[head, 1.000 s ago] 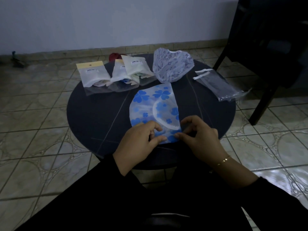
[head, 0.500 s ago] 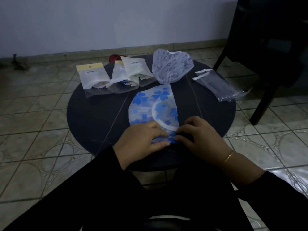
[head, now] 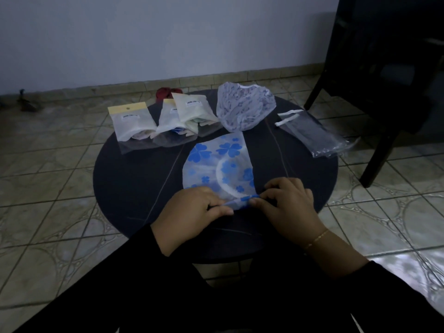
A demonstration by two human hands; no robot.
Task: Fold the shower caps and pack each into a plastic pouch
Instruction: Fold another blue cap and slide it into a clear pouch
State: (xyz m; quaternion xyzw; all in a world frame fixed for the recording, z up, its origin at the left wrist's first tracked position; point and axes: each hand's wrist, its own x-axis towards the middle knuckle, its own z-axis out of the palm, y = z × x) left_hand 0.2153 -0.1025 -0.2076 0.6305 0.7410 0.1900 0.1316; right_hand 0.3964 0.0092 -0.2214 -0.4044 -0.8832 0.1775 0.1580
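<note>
Both hands closer together since before, left hand [head: 192,207] and right hand [head: 286,203] pinching blue-flowered cap [head: 216,162] (near edge), three filled pouches [head: 131,121]

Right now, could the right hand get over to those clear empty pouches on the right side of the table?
Probably yes. The right hand pinches the blue-flowered cap, but bare table lies between it and the clear pouches; it must let go first.

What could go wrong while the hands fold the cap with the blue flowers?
The blue-flowered cap looks thin and slippery; the left hand and right hand pinch only its near edge, so the fold may spring open or end up crooked. The near edge sits close to the round table's rim, so the cap might slide off toward the lap. The empty pouches lie close to the far right rim, and a bump could push them onto the floor.
</note>
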